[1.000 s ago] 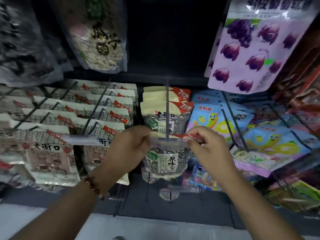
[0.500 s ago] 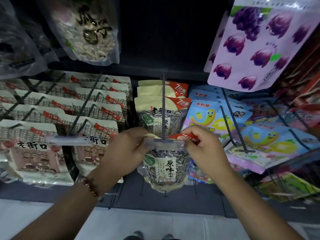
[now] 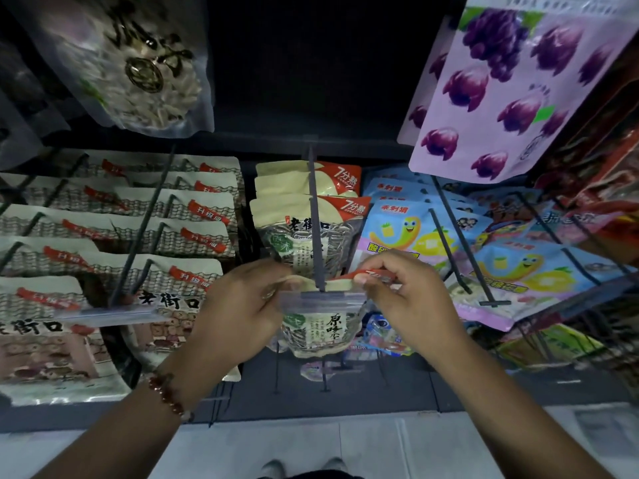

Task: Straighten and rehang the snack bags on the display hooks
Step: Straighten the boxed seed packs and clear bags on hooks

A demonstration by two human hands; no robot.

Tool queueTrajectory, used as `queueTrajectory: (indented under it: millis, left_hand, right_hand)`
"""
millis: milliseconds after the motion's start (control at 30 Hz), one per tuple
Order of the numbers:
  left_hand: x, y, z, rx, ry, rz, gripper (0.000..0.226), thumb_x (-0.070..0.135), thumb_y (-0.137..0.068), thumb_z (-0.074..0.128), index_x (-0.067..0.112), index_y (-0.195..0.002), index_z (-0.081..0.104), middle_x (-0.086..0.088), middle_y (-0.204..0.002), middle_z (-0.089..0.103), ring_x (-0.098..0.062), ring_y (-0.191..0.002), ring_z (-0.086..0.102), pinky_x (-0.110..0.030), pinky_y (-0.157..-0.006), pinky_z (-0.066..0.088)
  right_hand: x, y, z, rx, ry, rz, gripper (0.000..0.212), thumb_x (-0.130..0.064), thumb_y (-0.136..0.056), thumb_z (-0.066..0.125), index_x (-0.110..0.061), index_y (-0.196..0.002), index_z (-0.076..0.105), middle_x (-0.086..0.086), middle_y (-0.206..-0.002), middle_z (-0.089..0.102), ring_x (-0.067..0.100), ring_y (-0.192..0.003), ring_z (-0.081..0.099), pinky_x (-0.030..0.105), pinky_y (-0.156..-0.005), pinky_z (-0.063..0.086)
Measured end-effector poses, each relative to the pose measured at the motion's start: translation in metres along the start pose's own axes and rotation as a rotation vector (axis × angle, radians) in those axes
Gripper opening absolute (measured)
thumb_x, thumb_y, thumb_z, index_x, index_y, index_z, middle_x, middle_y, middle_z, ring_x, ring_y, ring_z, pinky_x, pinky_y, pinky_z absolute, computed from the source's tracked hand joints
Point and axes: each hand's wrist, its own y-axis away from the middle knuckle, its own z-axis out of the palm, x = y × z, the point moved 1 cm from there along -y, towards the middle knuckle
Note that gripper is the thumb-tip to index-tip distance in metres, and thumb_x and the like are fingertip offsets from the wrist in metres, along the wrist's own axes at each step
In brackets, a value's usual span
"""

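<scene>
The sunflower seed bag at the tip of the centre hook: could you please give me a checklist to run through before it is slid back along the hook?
1. Left hand grips the bag's top left corner: ok.
2. Right hand pinches the red top right corner: ok.
3. Sunflower seed bag hangs level, label facing out: ok.
4. Hang hole threaded on the centre hook: cannot tell, the price tag holder hides it.
5. Hook free between this bag and the bags behind: ok.
</scene>
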Motion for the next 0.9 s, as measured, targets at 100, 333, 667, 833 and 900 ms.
queueTrajectory:
  millis: [100, 333, 667, 833, 900]
  left_hand:
    - [0.000, 0.003, -0.002, 0.001, -0.003, 0.043, 0.025, 0.044, -0.093, 0.047, 0.027, -0.100, 0.064, 0.011, -0.082, 0.062, -0.013, -0.071, 0.060, -0.036, -0.058, 0.050]
    - [0.000, 0.012, -0.006, -0.020, -0.023, 0.028, 0.024, 0.032, -0.095, 0.049, 0.020, -0.097, 0.070, 0.020, -0.084, 0.058, -0.002, -0.074, 0.058, -0.025, -0.059, 0.045]
    - [0.002, -0.002, -0.004, -0.014, -0.097, -0.017, 0.024, 0.039, -0.095, 0.047, 0.024, -0.095, 0.067, 0.015, -0.084, 0.061, -0.012, -0.075, 0.059, -0.036, -0.059, 0.048]
    - [0.001, -0.011, -0.002, 0.000, -0.169, -0.069, 0.029, 0.043, -0.094, 0.044, 0.025, -0.096, 0.066, 0.012, -0.083, 0.062, -0.013, -0.072, 0.058, -0.033, -0.059, 0.048]
    - [0.003, -0.015, -0.001, 0.022, -0.214, -0.077, 0.028, 0.040, -0.094, 0.046, 0.021, -0.097, 0.067, 0.010, -0.085, 0.062, -0.015, -0.071, 0.057, -0.028, -0.057, 0.043]
  right_hand:
    - [0.001, 0.000, 0.000, -0.012, 0.006, -0.006, 0.008, -0.020, -0.090, 0.067, -0.025, -0.085, 0.069, -0.013, -0.088, 0.066, 0.006, -0.087, 0.060, 0.025, -0.074, 0.049]
    - [0.000, 0.000, 0.001, -0.047, 0.016, -0.048, 0.006, -0.028, -0.089, 0.064, -0.024, -0.087, 0.069, -0.011, -0.088, 0.067, 0.011, -0.087, 0.063, 0.032, -0.076, 0.049]
    - [0.004, -0.006, 0.000, -0.011, -0.014, 0.019, 0.008, -0.019, -0.090, 0.068, -0.026, -0.088, 0.070, -0.014, -0.089, 0.066, 0.008, -0.087, 0.063, 0.032, -0.074, 0.051]
    - [0.005, -0.017, 0.006, 0.014, 0.027, 0.027, 0.006, -0.022, -0.091, 0.066, -0.024, -0.086, 0.068, -0.010, -0.083, 0.064, 0.007, -0.081, 0.059, 0.031, -0.070, 0.048]
    - [0.005, -0.023, 0.010, 0.034, 0.027, 0.027, 0.006, -0.021, -0.092, 0.064, -0.022, -0.087, 0.068, -0.009, -0.083, 0.063, 0.006, -0.080, 0.057, 0.021, -0.067, 0.045]
